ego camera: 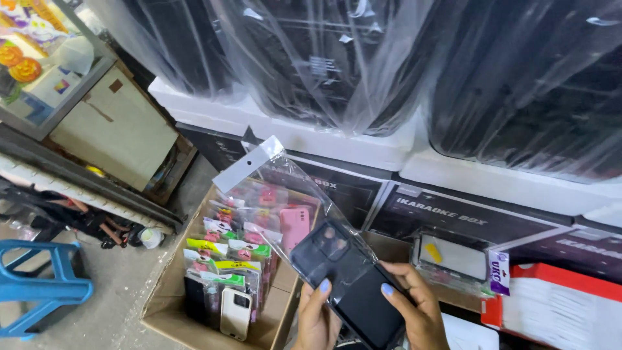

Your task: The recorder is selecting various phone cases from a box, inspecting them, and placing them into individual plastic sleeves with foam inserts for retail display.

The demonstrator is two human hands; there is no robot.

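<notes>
A grey concrete floor (pixel 116 285) carries a blue plastic stool (pixel 39 288). Plastic-wrapped black cases (pixel 324 58) stand on white foam (pixel 311 139) behind, in daylight.

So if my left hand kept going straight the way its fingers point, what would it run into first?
The left hand points up and slightly right, and its fingers already rest on the black phone case in its clear sleeve. Past that, it would probably meet the dark printed boxes behind, though depth is hard to judge.

A clear plastic sleeve (pixel 285 194) with white header stands above a cardboard box (pixel 170 304) of seemingly packaged cases.
</notes>
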